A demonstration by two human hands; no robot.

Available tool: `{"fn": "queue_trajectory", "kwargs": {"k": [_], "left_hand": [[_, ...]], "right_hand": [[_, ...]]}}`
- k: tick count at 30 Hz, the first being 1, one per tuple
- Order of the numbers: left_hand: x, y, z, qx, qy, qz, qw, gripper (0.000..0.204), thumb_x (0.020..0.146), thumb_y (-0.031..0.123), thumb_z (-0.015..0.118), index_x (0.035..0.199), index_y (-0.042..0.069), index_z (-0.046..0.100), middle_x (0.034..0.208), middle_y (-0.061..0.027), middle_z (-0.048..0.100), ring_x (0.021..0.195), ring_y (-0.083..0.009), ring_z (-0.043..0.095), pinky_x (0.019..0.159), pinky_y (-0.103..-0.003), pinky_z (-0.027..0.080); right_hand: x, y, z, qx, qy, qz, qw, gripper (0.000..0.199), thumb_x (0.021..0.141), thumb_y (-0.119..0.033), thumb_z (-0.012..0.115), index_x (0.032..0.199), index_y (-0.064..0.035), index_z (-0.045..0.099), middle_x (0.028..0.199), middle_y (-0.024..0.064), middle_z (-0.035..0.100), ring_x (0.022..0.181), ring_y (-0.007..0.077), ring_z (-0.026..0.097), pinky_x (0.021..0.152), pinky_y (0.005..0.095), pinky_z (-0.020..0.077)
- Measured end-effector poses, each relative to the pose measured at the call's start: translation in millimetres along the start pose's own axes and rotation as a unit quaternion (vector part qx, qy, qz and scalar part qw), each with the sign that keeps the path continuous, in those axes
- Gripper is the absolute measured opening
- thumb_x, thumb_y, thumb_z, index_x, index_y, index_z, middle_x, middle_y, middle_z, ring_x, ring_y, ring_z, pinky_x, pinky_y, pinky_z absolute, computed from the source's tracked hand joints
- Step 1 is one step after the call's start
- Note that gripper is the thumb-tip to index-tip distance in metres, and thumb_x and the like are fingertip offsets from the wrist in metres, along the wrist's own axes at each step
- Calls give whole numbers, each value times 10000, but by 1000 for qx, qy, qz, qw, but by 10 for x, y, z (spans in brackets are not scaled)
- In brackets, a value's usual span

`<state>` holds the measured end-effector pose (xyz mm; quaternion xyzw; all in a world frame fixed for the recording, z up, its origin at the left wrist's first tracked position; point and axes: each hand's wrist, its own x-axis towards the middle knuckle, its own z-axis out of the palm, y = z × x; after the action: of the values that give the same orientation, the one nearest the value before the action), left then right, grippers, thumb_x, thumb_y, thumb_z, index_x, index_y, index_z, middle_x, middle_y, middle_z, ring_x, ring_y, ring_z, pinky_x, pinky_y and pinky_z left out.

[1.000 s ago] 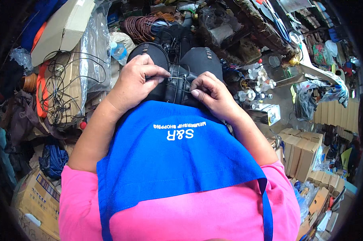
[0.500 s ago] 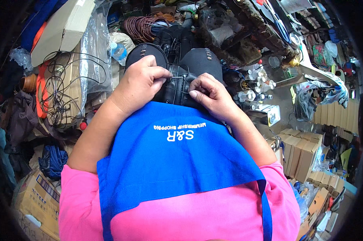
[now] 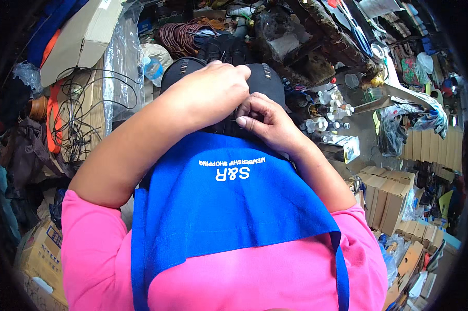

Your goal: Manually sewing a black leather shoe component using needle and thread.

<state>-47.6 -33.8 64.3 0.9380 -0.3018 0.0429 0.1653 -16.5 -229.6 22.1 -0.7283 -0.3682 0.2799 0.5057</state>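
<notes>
Both my hands are together over my lap, between my knees in black trousers. My left hand reaches across to the right with its fingers curled closed. What it grips is hidden behind the back of the hand. My right hand is just below and to the right, thumb and fingers bent together in a pinch; anything in them is too small to make out. Beneath the hands lies a black leather piece, mostly covered by my left hand and forearm. A blue apron covers my front.
Coiled brown cord lies beyond my knees. Cardboard and tangled black wire are at the left. Several small bottles stand at the right, near a small box and stacked cardboard boxes.
My left hand has swung right and away from me, now crossing over the black leather piece and close to my right hand. A thin pale strand seen between the hands earlier is now hidden.
</notes>
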Motion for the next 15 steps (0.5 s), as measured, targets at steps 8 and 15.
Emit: {"fn": "queue_trajectory", "kwargs": {"k": [8, 15], "left_hand": [[-45, 39, -99, -24, 24, -8, 999, 130, 728, 157, 634, 823, 81, 680, 928, -96, 581, 920, -270, 565, 795, -394, 422], [66, 276, 83, 15, -158, 96, 983, 141, 809, 191, 544, 851, 102, 644, 939, -52, 589, 1061, -218, 520, 945, -444, 352]], "right_hand": [[-70, -10, -312, 156, 122, 45, 979, 329, 879, -143, 624, 1194, -65, 571, 981, 16, 581, 908, 91, 528, 833, 246, 427], [-135, 201, -396, -43, 152, 100, 982, 189, 845, -137, 652, 1005, -37, 669, 938, 80, 631, 907, 145, 591, 804, 284, 463]]}}
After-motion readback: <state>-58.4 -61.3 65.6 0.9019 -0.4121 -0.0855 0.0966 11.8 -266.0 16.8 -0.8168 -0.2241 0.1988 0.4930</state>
